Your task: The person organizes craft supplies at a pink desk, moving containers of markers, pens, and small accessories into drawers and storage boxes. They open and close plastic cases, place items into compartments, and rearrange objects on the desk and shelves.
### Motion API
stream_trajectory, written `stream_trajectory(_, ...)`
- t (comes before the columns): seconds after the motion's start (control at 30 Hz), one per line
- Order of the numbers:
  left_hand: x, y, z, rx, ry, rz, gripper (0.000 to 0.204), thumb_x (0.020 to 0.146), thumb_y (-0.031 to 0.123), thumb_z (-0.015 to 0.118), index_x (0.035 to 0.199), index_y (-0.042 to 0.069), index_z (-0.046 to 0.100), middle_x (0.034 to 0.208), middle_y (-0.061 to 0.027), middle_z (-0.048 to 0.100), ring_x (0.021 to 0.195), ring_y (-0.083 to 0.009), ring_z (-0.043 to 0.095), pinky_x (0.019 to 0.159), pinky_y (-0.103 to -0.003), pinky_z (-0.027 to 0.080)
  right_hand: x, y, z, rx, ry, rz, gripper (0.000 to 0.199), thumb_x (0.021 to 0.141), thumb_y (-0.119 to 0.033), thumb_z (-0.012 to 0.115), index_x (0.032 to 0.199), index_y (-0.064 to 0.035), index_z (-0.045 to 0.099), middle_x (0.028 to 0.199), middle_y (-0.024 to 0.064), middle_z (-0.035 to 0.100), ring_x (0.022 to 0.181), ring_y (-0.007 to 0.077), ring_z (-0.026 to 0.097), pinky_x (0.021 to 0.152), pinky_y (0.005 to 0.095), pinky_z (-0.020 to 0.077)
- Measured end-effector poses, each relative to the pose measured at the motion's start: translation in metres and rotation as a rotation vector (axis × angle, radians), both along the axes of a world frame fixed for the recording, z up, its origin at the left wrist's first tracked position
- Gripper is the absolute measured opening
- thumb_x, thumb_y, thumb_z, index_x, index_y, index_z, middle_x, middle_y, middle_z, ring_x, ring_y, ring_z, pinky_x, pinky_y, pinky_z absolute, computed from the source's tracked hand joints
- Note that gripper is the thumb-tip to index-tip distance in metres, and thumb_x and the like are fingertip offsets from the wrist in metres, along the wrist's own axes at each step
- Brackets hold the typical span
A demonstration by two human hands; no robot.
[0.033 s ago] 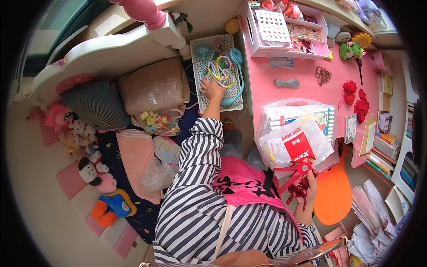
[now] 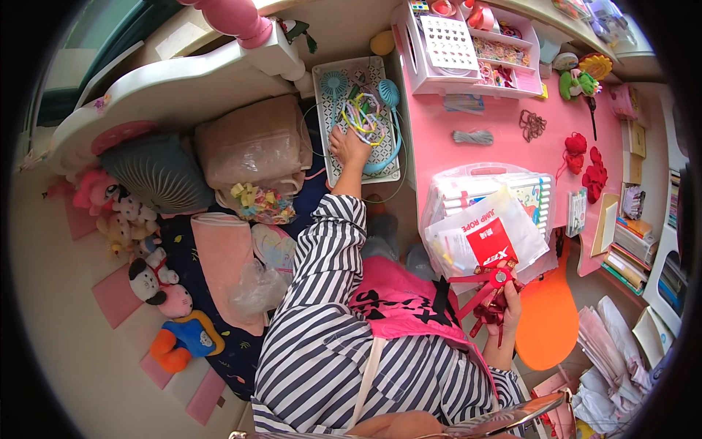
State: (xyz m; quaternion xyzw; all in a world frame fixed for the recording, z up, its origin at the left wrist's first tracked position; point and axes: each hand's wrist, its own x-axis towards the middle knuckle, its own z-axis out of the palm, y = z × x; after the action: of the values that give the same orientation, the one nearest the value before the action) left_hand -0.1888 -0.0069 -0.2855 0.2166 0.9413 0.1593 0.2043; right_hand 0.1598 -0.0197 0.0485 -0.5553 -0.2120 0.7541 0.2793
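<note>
My left hand reaches over the white patterned tray. Its fingers are bent at the lower side of a pastel beaded jump rope bundled in loops; the fingertips are partly hidden. Two blue fans lie beside the rope, a small one at the left and a neck-loop fan at the right. On my other side, my right hand is closed on a dark red ribbon bow, whose tails hang loose by the desk's near edge.
On the pink desk stand an organizer and a clear case under a plastic package. Grey cord and red yarn lie beyond. Below is an orange seat. Plush toys line the bed at left.
</note>
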Motion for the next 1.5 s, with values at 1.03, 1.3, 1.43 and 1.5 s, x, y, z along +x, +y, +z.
stream_trajectory(1.03,-0.027,0.010,0.024,-0.085,-0.095,0.002,0.092,0.066,0.025,0.077,0.138,0.004,0.025,0.130,-0.0212,0.041,0.120,-0.0383,0.043,0.098,-0.049,0.036,-0.014,0.010,-0.007,-0.043,0.050,0.081,0.051,0.084,-0.023,0.067,0.124,-0.0021,0.044,0.110,0.0130,0.059,0.095,0.0210,0.062,0.081,0.0321,0.0517)
stream_trajectory(1.3,0.071,-0.004,0.059,0.356,0.073,-0.228,0.078,0.065,0.031,0.078,0.128,0.003,0.041,0.126,-0.0223,0.043,0.119,-0.0401,0.042,0.098,-0.050,0.034,-0.014,0.012,-0.009,-0.039,0.092,0.086,0.056,0.084,-0.023,0.067,0.128,-0.0010,0.041,0.107,0.0116,0.059,0.091,0.0178,0.063,0.077,0.0293,0.0524)
stream_trajectory(1.43,0.094,0.004,0.032,0.303,-0.087,-0.289,0.056,0.068,0.019,0.073,0.117,0.006,0.049,0.107,-0.0145,0.054,0.100,-0.0322,0.056,0.082,-0.046,0.045,-0.014,0.011,-0.006,-0.044,0.096,0.101,0.054,0.083,-0.023,0.067,0.126,-0.0017,0.043,0.108,0.0107,0.059,0.092,0.0173,0.062,0.077,0.0296,0.0521)
stream_trajectory(1.5,0.092,0.009,0.024,0.179,-0.096,-0.323,0.050,0.069,0.019,0.072,0.113,0.006,0.051,0.105,-0.0146,0.054,0.100,-0.0323,0.055,0.081,-0.044,0.045,-0.015,0.012,-0.004,-0.052,0.097,0.101,0.052,0.083,-0.022,0.067,0.125,-0.0022,0.044,0.109,0.0106,0.058,0.094,0.0173,0.062,0.078,0.0302,0.0519)
